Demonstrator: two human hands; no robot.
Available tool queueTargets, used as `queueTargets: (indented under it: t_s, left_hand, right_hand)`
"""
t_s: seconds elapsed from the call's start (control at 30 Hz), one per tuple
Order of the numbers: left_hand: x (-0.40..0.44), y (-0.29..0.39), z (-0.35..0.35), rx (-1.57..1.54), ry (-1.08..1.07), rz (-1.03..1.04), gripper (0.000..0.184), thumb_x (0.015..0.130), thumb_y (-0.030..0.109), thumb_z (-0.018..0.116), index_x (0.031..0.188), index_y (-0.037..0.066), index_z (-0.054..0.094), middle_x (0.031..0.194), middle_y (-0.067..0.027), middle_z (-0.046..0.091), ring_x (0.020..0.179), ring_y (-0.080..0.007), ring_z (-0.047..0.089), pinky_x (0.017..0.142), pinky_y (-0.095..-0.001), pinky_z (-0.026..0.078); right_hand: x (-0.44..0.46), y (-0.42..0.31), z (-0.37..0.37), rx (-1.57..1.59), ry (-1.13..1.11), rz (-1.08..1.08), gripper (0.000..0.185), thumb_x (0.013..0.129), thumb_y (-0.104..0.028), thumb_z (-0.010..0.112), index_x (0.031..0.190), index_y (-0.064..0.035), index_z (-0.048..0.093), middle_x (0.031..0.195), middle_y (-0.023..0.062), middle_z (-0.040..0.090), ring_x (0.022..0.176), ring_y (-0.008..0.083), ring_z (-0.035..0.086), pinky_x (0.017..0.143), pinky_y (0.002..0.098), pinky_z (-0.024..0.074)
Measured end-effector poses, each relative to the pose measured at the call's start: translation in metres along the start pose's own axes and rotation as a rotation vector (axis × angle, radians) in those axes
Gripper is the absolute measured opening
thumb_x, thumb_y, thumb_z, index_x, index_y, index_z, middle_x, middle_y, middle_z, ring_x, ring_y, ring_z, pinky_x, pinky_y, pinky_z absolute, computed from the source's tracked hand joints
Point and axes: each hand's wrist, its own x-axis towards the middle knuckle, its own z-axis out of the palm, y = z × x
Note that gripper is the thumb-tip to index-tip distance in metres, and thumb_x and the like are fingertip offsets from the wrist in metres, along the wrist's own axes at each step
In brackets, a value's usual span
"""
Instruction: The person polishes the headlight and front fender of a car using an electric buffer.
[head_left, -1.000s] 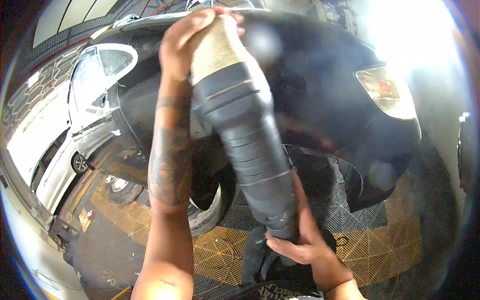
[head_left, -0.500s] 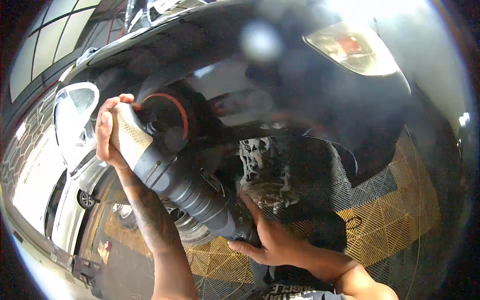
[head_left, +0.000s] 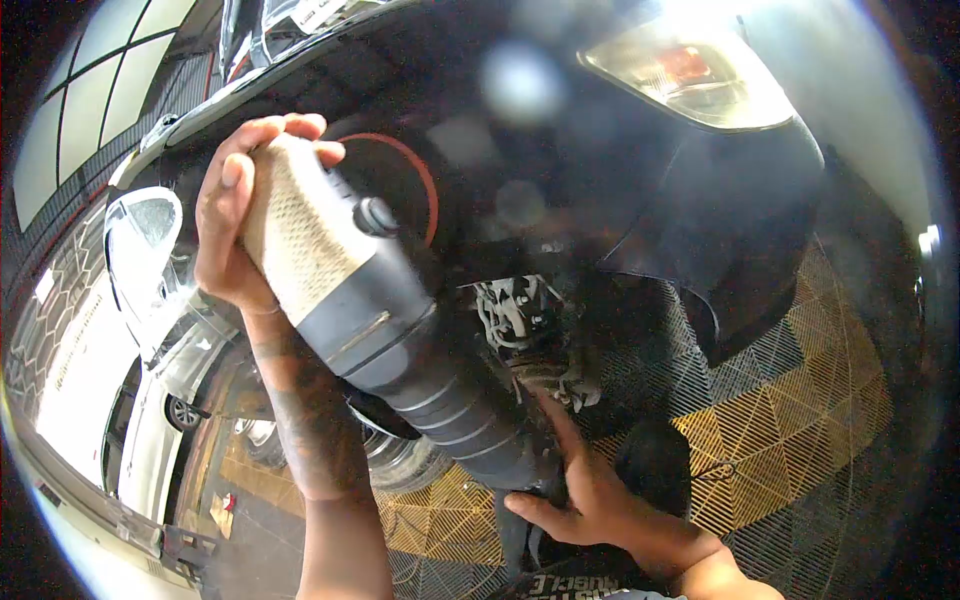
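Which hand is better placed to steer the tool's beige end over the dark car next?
Probably the left hand: it wraps the beige end of the tool, close to the red ring. The right hand holds the other end.

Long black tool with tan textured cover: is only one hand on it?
No, left hand holds the tan cover, right hand the black end.

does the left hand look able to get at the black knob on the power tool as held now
Probably yes: the left hand is wrapped around the tan end of the power tool, fingertips near the black knob, with nothing visible between, though its grip might need to shift.
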Motion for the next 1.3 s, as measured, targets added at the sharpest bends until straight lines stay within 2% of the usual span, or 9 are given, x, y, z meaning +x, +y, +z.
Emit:
queueTargets:
  t_s: [0.27, 0.37, 0.47, 0.57, 0.73, 0.83, 0.93, 1.0, 1.3]
  left_hand:
    - [0.034, -0.01, 0.067, 0.051, -0.2, -0.06, 0.048, 0.101, 0.03, 0.039, 0.126, -0.009, 0.053, 0.119, -0.0292, 0.06, 0.1, -0.0319, 0.067, 0.087, -0.0375, 0.055]
    - [0.049, -0.02, 0.094, -0.091, -0.249, -0.099, 0.046, 0.099, 0.028, 0.043, 0.122, -0.01, 0.055, 0.117, -0.0283, 0.063, 0.097, -0.03, 0.068, 0.086, -0.0363, 0.056]
    - [0.077, -0.054, 0.119, 0.444, -0.281, 0.914, 0.022, 0.087, 0.014, 0.064, 0.101, -0.002, 0.068, 0.095, -0.0157, 0.07, 0.09, -0.0264, 0.069, 0.08, -0.0348, 0.055]
    - [0.078, -0.039, 0.116, 0.244, -0.451, 0.698, 0.015, 0.084, 0.009, 0.063, 0.093, -0.001, 0.07, 0.093, -0.0143, 0.069, 0.084, -0.0255, 0.066, 0.078, -0.0354, 0.052]
    - [0.055, -0.036, 0.112, 0.245, -0.34, 0.506, 0.018, 0.087, 0.008, 0.059, 0.097, -0.002, 0.07, 0.099, -0.0138, 0.07, 0.093, -0.022, 0.065, 0.084, -0.0324, 0.049]
    - [0.058, -0.041, 0.095, 0.633, -0.24, 1.026, 0.016, 0.09, 0.015, 0.064, 0.096, 0.001, 0.068, 0.095, -0.0162, 0.072, 0.082, -0.026, 0.072, 0.072, -0.0356, 0.058]
    - [0.049, -0.032, 0.081, 0.563, -0.214, 0.82, 0.008, 0.087, 0.011, 0.069, 0.09, 0.003, 0.066, 0.091, -0.0111, 0.073, 0.079, -0.0234, 0.072, 0.069, -0.0315, 0.058]
    - [0.029, -0.017, 0.079, 0.126, -0.144, 0.029, 0.022, 0.092, 0.015, 0.058, 0.1, -0.004, 0.063, 0.097, -0.0202, 0.07, 0.084, -0.0275, 0.071, 0.075, -0.0354, 0.058]
    - [0.009, -0.002, 0.026, 0.079, -0.065, -0.011, 0.045, 0.093, 0.029, 0.052, 0.114, -0.01, 0.059, 0.11, -0.0314, 0.064, 0.093, -0.0369, 0.068, 0.079, -0.0406, 0.057]
  right_hand:
    - [-0.021, 0.001, -0.024, 0.135, 0.132, 0.045, 0.102, 0.085, -0.025, 0.072, 0.153, 0.0066, 0.004, 0.15, 0.027, 0.035, 0.141, 0.0353, 0.034, 0.117, 0.0441, 0.0223]
    - [-0.037, 0.007, -0.032, 0.131, 0.165, 0.11, 0.103, 0.088, -0.042, 0.07, 0.154, 0.0044, 0.006, 0.156, 0.0298, 0.024, 0.147, 0.0387, 0.024, 0.119, 0.046, 0.0212]
    - [-0.058, 0.028, -0.024, 0.204, 0.263, 0.25, 0.105, 0.09, -0.054, 0.061, 0.155, 0.0033, 0.002, 0.145, 0.0271, 0.039, 0.13, 0.0377, 0.048, 0.107, 0.0458, 0.0396]
    - [-0.059, 0.029, -0.017, 0.309, 0.429, 0.154, 0.078, 0.096, -0.059, 0.047, 0.14, 0.0029, 0.029, 0.097, 0.0159, 0.062, 0.062, 0.0201, 0.058, 0.054, 0.0311, 0.0484]
    - [-0.058, 0.03, -0.013, 0.258, 0.394, 0.138, 0.072, 0.097, -0.062, 0.041, 0.131, 0.0018, 0.035, 0.095, 0.016, 0.062, 0.064, 0.0223, 0.059, 0.056, 0.0341, 0.0495]
    - [-0.051, 0.032, -0.005, 0.261, 0.375, 0.104, 0.077, 0.098, -0.061, 0.041, 0.14, 0.0028, 0.029, 0.099, 0.0157, 0.061, 0.064, 0.022, 0.059, 0.056, 0.0338, 0.049]
    - [-0.037, 0.01, -0.006, 0.225, 0.328, 0.129, 0.083, 0.098, -0.059, 0.041, 0.148, 0.0033, 0.019, 0.105, 0.0163, 0.06, 0.065, 0.0207, 0.058, 0.057, 0.0328, 0.0485]
    - [-0.036, 0.011, -0.01, 0.22, 0.265, 0.165, 0.088, 0.096, -0.059, 0.044, 0.152, 0.0021, 0.013, 0.122, 0.0207, 0.052, 0.074, 0.0243, 0.061, 0.067, 0.0367, 0.0504]
    - [-0.007, 0.012, -0.004, 0.114, 0.094, 0.038, 0.092, 0.094, -0.039, 0.06, 0.154, 0.0064, 0.007, 0.15, 0.0313, 0.034, 0.14, 0.0427, 0.037, 0.116, 0.0465, 0.0266]
